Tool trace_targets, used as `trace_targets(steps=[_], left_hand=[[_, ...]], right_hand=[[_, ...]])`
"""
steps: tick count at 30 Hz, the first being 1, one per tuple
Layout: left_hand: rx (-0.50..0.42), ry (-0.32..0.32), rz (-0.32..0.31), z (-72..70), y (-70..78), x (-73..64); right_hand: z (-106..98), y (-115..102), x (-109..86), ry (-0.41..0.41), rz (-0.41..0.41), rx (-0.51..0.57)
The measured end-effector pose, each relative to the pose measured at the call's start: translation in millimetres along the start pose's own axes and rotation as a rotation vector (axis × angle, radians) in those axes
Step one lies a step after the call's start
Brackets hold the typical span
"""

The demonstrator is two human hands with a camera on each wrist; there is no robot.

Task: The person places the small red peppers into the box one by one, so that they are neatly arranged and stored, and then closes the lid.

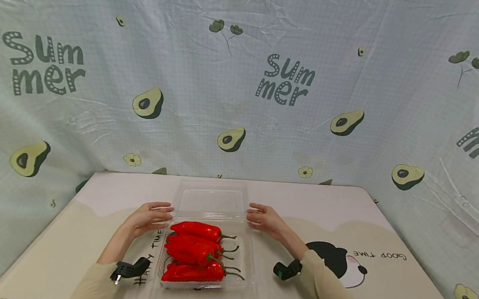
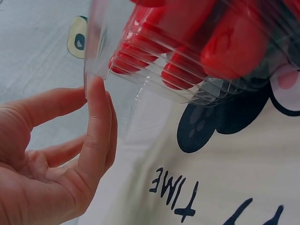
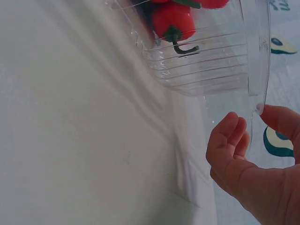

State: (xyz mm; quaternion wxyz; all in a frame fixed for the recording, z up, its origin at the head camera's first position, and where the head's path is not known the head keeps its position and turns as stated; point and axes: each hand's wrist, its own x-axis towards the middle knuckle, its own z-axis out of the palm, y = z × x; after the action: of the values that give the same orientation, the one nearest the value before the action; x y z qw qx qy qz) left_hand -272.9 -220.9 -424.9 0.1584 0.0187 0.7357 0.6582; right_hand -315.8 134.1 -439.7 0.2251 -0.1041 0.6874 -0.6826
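A clear plastic clamshell box point(image 1: 250, 266) lies with its lid point(image 1: 213, 197) folded back, holding several shiny red peppers point(image 1: 195, 251) with green stems. My left hand point(image 1: 148, 217) is at the box's far left corner, near the hinge. In the left wrist view the thumb and a fingertip point(image 2: 96, 89) pinch the clear edge from either side. On the opposite side is my right hand point(image 1: 265, 220). Its thumb point(image 3: 281, 119) touches the clear edge in the right wrist view, while the other fingers curve loosely below, apart from the thumb.
The box sits on a table point(image 1: 324, 210) covered with a printed cloth with a panda and lettering. Behind it hangs a pale curtain point(image 1: 184, 91) printed with avocados and words. Black cameras are strapped to the left wrist point(image 1: 130, 269) and the right wrist point(image 1: 287, 269).
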Motion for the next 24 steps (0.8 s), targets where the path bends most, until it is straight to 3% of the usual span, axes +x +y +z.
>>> trace_targets(steps=[9,24], left_hand=[[0.013,0.009,-0.014,1.4,1.1,-0.6],[-0.006,0.035,0.017,5.0,3.6,-3.5]], right_hand=[[-0.4,0.3,-1.5,-0.037,0.011,0.042],[-3.7,-1.9,-3.9,-0.103,-0.059,0.06]])
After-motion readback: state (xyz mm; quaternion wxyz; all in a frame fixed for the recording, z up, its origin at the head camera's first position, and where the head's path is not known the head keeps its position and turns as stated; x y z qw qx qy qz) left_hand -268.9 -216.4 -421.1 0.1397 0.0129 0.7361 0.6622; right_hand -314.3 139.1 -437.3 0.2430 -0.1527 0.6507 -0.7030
